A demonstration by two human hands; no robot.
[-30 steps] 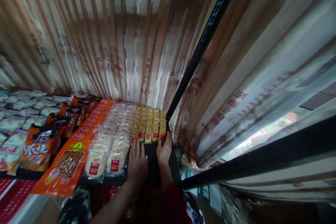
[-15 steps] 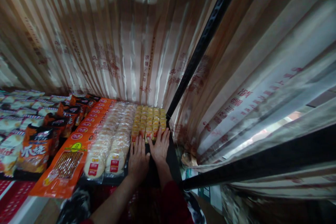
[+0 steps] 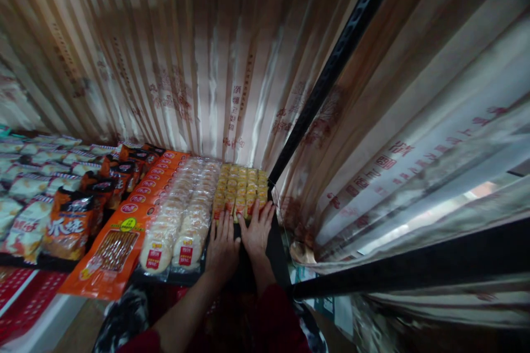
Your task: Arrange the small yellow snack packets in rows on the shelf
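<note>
Rows of small yellow snack packets (image 3: 240, 183) stand at the right end of a black shelf (image 3: 240, 273). Both of my hands lie palm down at the front of these rows. My left hand (image 3: 222, 248) has its fingers stretched out, their tips against the front packets on the left. Beside it my right hand (image 3: 255, 231) is spread flat, its fingertips on the front packets on the right. Neither hand grasps anything. Just left of them, two rows of clear-wrapped round white crackers (image 3: 190, 229) with red labels run back toward the curtain.
Orange packs of thin sticks (image 3: 111, 253) overlap in a row farther left, past them orange-and-black bags (image 3: 70, 226) and white snack bags (image 3: 28, 226). A black metal post (image 3: 318, 96) rises at the shelf's back right corner. Pleated printed curtain (image 3: 232, 66) hangs behind.
The view has shifted slightly, so the shelf appears a little farther right and higher. Both hands stay against the yellow packets; no packet has visibly moved.
</note>
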